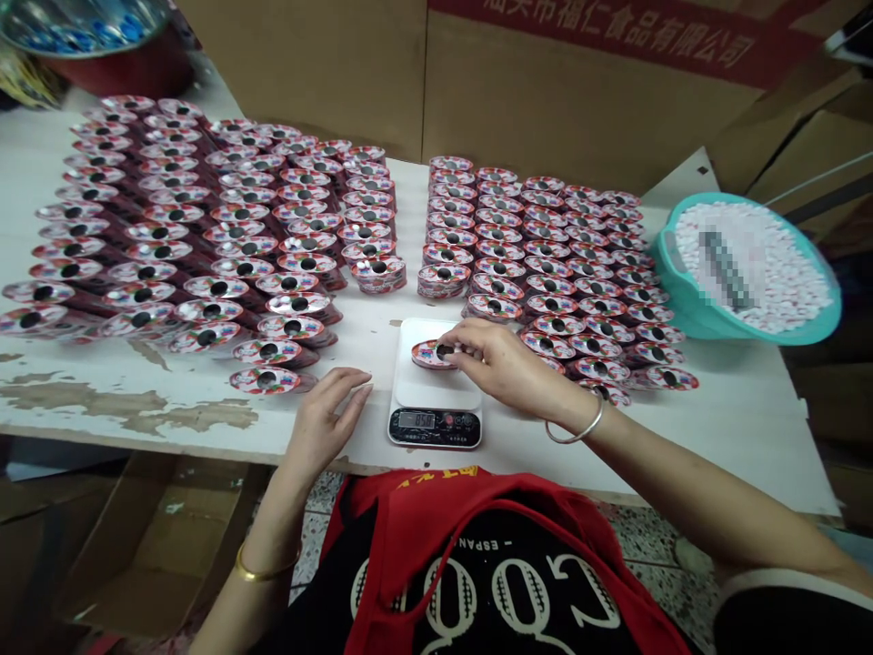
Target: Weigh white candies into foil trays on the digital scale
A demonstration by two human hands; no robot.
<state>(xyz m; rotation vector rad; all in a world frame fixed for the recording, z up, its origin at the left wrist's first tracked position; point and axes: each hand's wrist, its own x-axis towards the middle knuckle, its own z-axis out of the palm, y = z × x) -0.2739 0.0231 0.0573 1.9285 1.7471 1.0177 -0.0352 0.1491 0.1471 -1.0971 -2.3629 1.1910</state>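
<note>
A small white digital scale [436, 393] sits on the white table [716, 428] in front of me. One round red-printed tin with a dark hole in its lid [428, 354] lies on the scale's platform. My right hand [501, 364] reaches over the scale, its fingertips pinched at the tin's hole; what they pinch is too small to see. My left hand [327, 414] rests on the table just left of the scale, fingers loosely stretched, holding nothing. Many matching tins lie in overlapping rows on the left [205, 236] and on the right [552, 264].
A teal basin [672, 282] heaped with small white pieces stands at the table's right end. A metal bowl [82, 23] sits at the far left corner. Cardboard boxes [546, 82] line the back, and more cardboard lies under the table on the left.
</note>
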